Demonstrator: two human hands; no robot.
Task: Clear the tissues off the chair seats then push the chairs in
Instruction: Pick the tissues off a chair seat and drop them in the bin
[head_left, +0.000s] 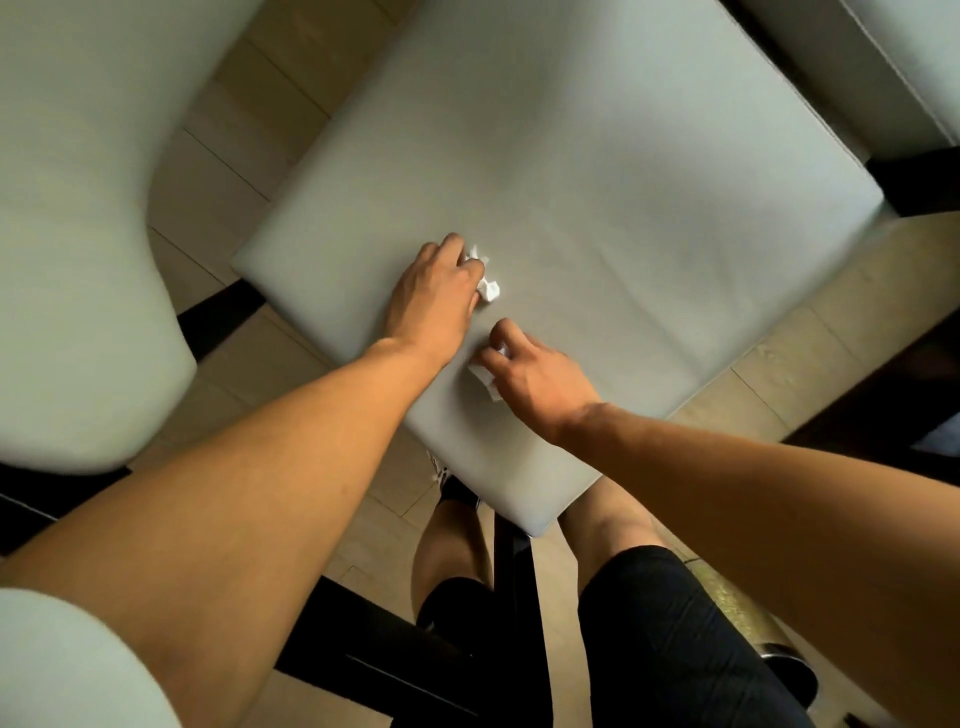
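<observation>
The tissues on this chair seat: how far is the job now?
Done: nothing visibly finished. In hand: left hand grips one crumpled tissue, right hand pinches another tissue, both at the chair seat. Left: carry them off, push chairs in.

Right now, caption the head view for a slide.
Left hand and right hand each grip a crumpled tissue on the chair seat.

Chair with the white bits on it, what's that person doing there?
A person is bending over a pale chair seat and picking up crumpled tissues. The left hand has its fingers curled round one tissue and the right hand pinches another tissue, both still low on the seat. Other pale chairs stand close on each side. The chair is not pushed in yet.
</observation>
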